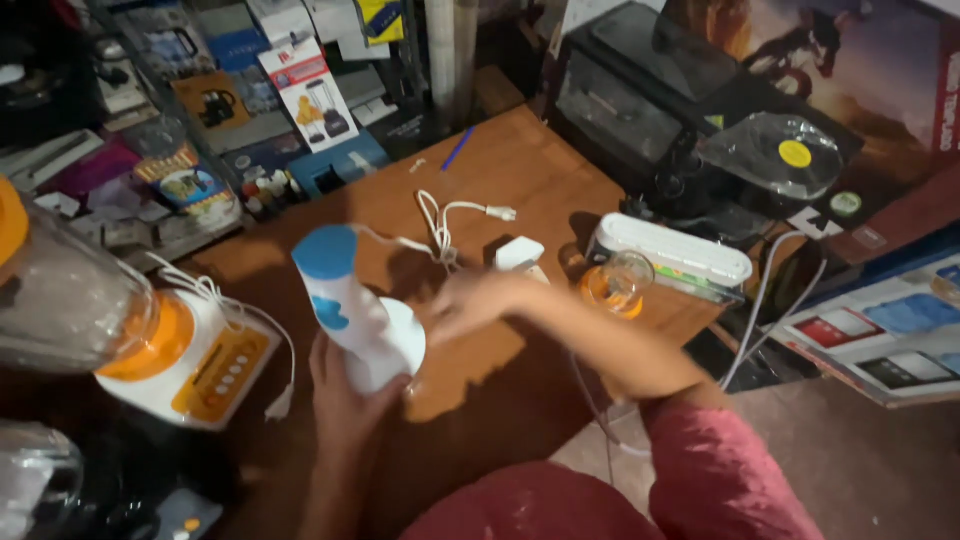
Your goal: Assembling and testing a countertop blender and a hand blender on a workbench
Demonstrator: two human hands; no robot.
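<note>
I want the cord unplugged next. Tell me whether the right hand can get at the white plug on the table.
Probably yes. The right hand hovers over bare wooden table, and the white plug lies beyond it with only its loose cord between.

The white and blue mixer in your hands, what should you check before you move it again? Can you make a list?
1. Left hand wraps the mixer low down, grip firm: ok.
2. Right hand on the mixer: blurred, cannot tell.
3. The mixer's white cord lies loose on the wooden table, plug not in a socket: ok.
4. Small clear jar stands apart from the hands: ok.
5. Orange and white blender sits close on the left, its cord near the left arm: not ok.
</note>
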